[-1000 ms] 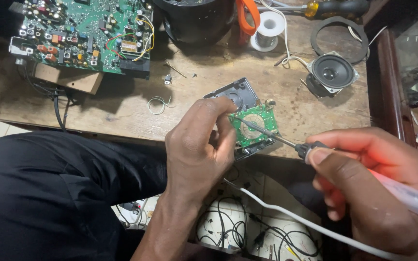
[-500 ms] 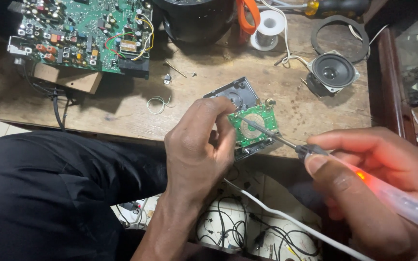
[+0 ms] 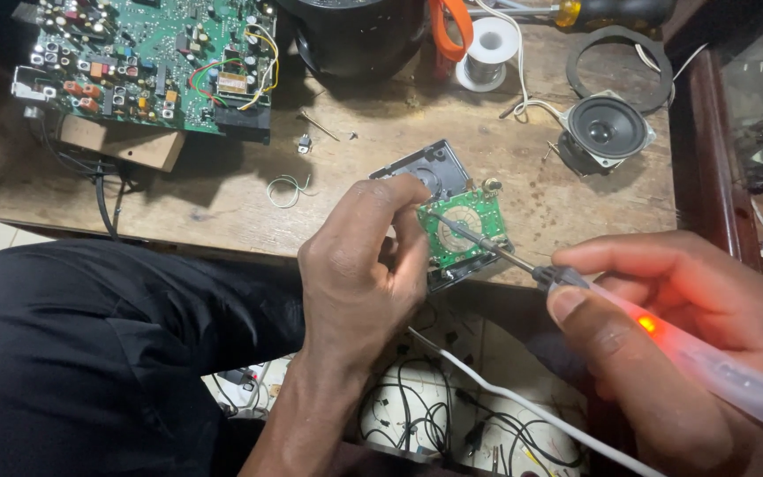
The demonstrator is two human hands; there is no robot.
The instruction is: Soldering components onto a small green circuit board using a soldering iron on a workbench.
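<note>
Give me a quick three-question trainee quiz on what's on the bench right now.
1. True or false: the soldering iron in the right hand shows an orange light.
2. What does the left hand hold? A) small green circuit board B) speaker C) solder spool
3. Where does the large circuit board lie on the wooden bench?

Key: 1 true; 2 A; 3 far left corner.

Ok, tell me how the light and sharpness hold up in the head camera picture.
Head view: the wooden bench is evenly lit with soft shadows; the small green board in the left hand is sharp; the soldering iron in the right hand glows orange at its lamp and blurs toward the frame edge; the top left corner and the dark trousers lose detail.
</note>
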